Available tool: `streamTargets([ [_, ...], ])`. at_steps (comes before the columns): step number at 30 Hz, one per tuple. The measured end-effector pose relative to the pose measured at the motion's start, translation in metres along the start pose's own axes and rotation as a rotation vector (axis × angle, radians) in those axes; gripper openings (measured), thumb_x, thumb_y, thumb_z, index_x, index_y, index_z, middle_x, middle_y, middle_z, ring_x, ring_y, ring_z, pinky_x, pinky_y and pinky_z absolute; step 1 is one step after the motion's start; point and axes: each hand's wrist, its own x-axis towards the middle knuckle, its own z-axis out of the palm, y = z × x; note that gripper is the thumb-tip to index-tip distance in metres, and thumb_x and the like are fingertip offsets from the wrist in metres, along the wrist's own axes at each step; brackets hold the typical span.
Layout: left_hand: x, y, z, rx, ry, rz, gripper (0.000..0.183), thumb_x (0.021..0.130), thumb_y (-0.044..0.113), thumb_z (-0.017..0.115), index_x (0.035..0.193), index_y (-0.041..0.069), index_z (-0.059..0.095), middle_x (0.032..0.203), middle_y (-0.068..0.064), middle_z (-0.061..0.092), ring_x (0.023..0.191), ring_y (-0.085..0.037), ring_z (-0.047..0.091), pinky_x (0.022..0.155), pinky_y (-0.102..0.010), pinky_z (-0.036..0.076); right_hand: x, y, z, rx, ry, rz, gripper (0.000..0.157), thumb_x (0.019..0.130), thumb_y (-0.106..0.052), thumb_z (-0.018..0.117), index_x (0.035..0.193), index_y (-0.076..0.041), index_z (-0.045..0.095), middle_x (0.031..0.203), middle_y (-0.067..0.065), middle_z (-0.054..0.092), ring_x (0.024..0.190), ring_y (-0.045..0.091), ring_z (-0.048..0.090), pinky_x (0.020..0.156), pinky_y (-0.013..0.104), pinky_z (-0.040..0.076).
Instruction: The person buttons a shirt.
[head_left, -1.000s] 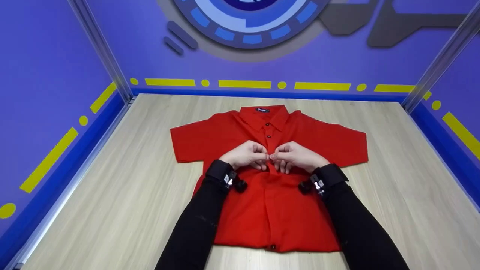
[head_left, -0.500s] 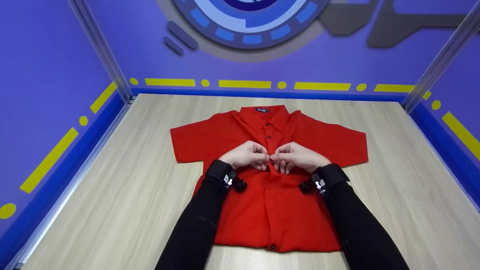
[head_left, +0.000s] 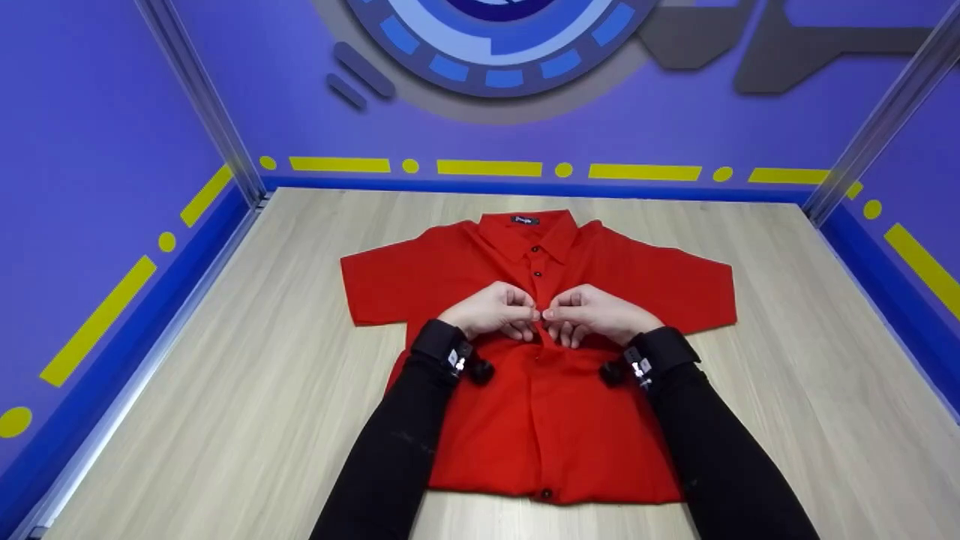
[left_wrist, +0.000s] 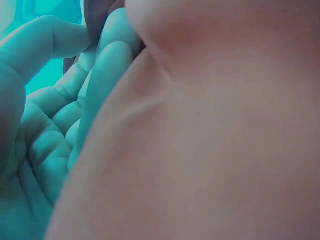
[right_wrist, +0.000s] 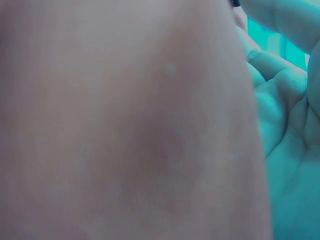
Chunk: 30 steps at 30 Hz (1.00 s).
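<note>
A red short-sleeved shirt (head_left: 480,427) lies front up, collar at the far end. My left hand (head_left: 491,309) pinches the front placket at chest height between thumb and forefinger, its other fingers curled below. Facing it, almost fingertip to fingertip, my right hand (head_left: 596,313) pinches a small dark button (right_wrist: 236,3), whose edge shows at the top of the right wrist view. Raised, blurred shirt cloth (left_wrist: 200,150) fills much of both wrist views and hides part of the fingers. Two dark buttons show above the hands, one of them the chest button (head_left: 538,274).
A hem button (head_left: 547,493) sits at the shirt's near edge. The light wooden table (head_left: 247,375) extends to both sides of the shirt. Blue printed panels enclose it, with a back wall (head_left: 487,139) and metal corner posts (head_left: 217,112).
Both hands stay at the same spot on the placket. The right fingertips have shifted very slightly to the right, and a dark spot now shows between the two hands' fingertips.
</note>
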Motion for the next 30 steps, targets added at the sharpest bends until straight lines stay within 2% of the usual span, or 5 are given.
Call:
streamTargets([
  [5, 0.0013, -0.0005, -0.0001, -0.003, 0.001, -0.004, 0.017, 0.092, 0.016, 0.067, 0.097, 0.0, 0.068, 0.084, -0.019, 0.071, 0.071, -0.021, 0.071, 0.068, -0.031, 0.06, -0.0002, 0.0007, -0.0012, 0.005, -0.005, -0.003, 0.04, 0.093, -0.032, 0.064, 0.108, 0.006, 0.065, 0.089, 0.023, 0.067, 0.065, 0.021, 0.064, 0.06, 0.031, 0.056],
  [14, 0.0, 0.0, -0.0007, 0.001, 0.01, 0.006, 0.019, 0.09, 0.022, 0.07, 0.096, 0.003, 0.07, 0.083, -0.015, 0.072, 0.07, -0.019, 0.071, 0.069, -0.033, 0.06, 0.0005, 0.0027, -0.0022, 0.024, -0.018, -0.008, 0.035, 0.094, -0.028, 0.063, 0.109, 0.004, 0.064, 0.09, 0.022, 0.067, 0.065, 0.021, 0.064, 0.06, 0.031, 0.057],
  [21, 0.0003, -0.0007, -0.0016, -0.039, 0.03, 0.018, 0.024, 0.088, 0.024, 0.072, 0.1, 0.004, 0.071, 0.086, -0.018, 0.072, 0.072, -0.019, 0.072, 0.07, -0.034, 0.06, 0.0016, 0.0026, -0.0021, 0.026, 0.018, 0.0, 0.035, 0.095, -0.031, 0.062, 0.107, 0.002, 0.063, 0.088, 0.019, 0.067, 0.063, 0.02, 0.064, 0.059, 0.031, 0.057],
  [30, -0.0037, 0.0037, 0.0007, -0.068, 0.053, 0.005, 0.02, 0.089, 0.018, 0.07, 0.1, 0.0, 0.073, 0.092, -0.025, 0.072, 0.076, -0.023, 0.073, 0.071, -0.033, 0.06, 0.003, 0.0019, 0.0001, 0.023, 0.068, 0.02, 0.038, 0.093, -0.032, 0.065, 0.101, 0.005, 0.06, 0.079, 0.014, 0.064, 0.062, 0.019, 0.063, 0.058, 0.03, 0.057],
])
